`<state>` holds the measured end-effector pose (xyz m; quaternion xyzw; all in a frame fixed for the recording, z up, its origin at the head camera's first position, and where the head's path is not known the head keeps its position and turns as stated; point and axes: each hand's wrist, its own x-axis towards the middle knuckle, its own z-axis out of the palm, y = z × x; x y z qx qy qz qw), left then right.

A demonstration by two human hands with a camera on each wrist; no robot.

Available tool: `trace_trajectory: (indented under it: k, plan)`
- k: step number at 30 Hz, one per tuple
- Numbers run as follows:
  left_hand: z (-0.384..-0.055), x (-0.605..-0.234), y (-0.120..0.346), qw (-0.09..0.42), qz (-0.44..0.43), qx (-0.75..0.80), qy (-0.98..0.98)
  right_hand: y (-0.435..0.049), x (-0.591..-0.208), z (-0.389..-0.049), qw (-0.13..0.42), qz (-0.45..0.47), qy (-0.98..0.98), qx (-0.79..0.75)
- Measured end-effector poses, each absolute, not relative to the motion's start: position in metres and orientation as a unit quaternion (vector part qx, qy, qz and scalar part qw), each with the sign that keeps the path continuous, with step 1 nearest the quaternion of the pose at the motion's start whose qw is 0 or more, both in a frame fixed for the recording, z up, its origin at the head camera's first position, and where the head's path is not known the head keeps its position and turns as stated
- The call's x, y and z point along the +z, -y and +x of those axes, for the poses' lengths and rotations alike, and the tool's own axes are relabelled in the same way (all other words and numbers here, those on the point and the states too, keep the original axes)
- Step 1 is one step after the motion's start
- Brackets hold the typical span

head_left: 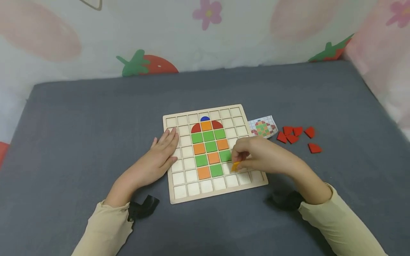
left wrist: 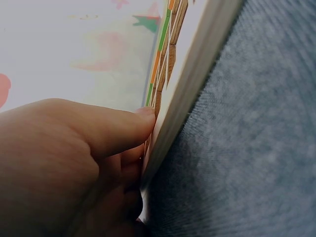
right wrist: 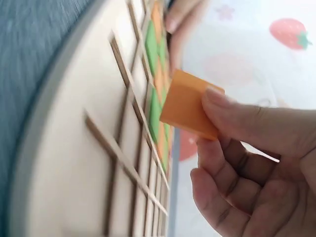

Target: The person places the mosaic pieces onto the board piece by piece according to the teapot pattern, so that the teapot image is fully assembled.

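Holds an orange square tile (right wrist: pixel 185 103) in the right hand (head_left: pixel 262 153), pinched between thumb and fingertips, with the remaining fingers curled inward. Carries it tilted over the lower right part of a wooden grid board (head_left: pixel 205 186), near an unfilled cell to the right of a green tile (head_left: pixel 216 170) (hard to tell: touching the wood or just clear of it). Rests the left hand (head_left: pixel 157 158), well apart from the right, along the left side of the board, with fingers nearly straight over the border cells and with thumb against the rim. Shows, set in the board, a blue half-round (head_left: pixel 205 118) at the top, red quarter-rounds (head_left: pixel 196 128) below, then more green and orange squares. Includes, off to the right, a printed pattern card (head_left: pixel 264 127) beside the board and six loose red pieces (head_left: pixel 314 148) on dark grey cloth (head_left: pixel 96 113).
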<state>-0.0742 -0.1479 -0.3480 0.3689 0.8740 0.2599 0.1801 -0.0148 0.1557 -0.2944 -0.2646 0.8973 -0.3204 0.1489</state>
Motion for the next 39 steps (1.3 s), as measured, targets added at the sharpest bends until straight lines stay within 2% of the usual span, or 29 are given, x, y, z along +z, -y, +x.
trace_trajectory:
  k: [14,24,29,35,39]
  plan:
    - [-0.074,-0.352,0.144,0.177,0.374,0.26,-0.872,-0.139,-0.313,-0.014,0.127,-0.236,-0.916,-0.298]
    - [-0.069,-0.35,0.147,0.166,0.375,0.265,-0.873,-0.135,-0.311,-0.01,0.109,-0.238,-0.932,-0.253]
    - [-0.07,-0.35,0.145,0.166,0.377,0.262,-0.873,-0.158,-0.305,-0.005,0.085,-0.214,-0.934,-0.272]
    - [-0.07,-0.349,0.146,0.167,0.374,0.262,-0.874,-0.203,-0.287,-0.001,0.003,-0.189,-0.937,-0.293]
    - [-0.069,-0.348,0.148,0.169,0.374,0.261,-0.874,-0.235,-0.278,-0.003,-0.016,-0.125,-0.943,-0.307]
